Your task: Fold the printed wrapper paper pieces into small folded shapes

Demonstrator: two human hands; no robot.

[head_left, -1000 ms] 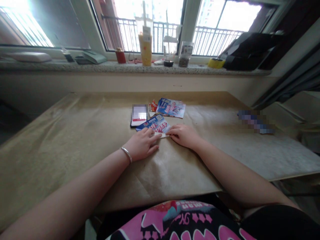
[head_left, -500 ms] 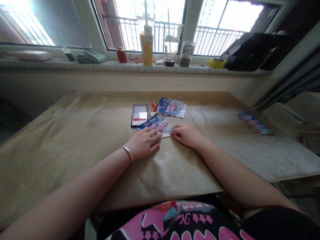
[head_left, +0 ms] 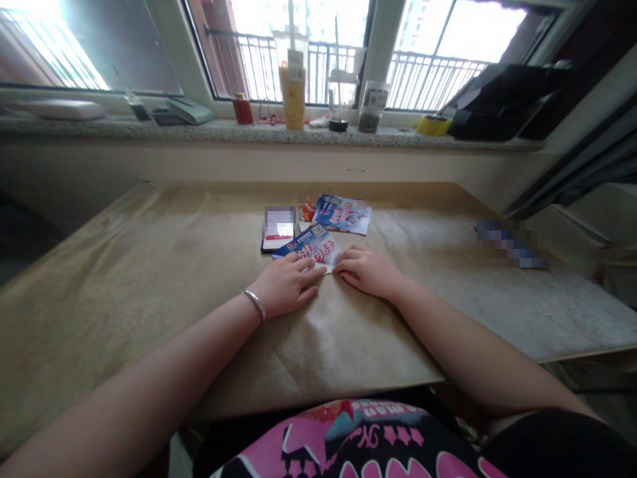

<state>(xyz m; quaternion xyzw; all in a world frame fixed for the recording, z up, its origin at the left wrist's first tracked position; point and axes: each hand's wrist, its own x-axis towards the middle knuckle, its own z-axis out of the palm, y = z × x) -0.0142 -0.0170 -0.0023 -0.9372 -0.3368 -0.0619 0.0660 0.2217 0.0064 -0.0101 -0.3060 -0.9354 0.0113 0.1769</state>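
Observation:
A blue and white printed leaflet [head_left: 318, 247] lies on the table, with a strip along its near edge folded over so that white paper shows. My left hand [head_left: 284, 284] rests on its near left part, fingers stretched out and lying flat. At the near right corner, my right hand [head_left: 369, 272] has its thumb and fingers closed on the folded edge. The left fingertips stop just short of the right ones. Behind the leaflet, a phone [head_left: 279, 229] lies to the left, its screen blurred, close to the leaflet's far left edge.
A stack of similar leaflets [head_left: 343, 214] lies beyond, beside a red folded paper piece [head_left: 307, 210]. A blurred blue strip [head_left: 512, 245] is at the table's right. On the windowsill [head_left: 199, 133] stand a tall yellow drink cup [head_left: 293, 99], a red jar [head_left: 242, 109] and yellow tape [head_left: 434, 125].
My right hand has shifted slightly left along the leaflet's folded edge, closer to my left fingertips. My left hand stays almost in place, and the other things have not moved.

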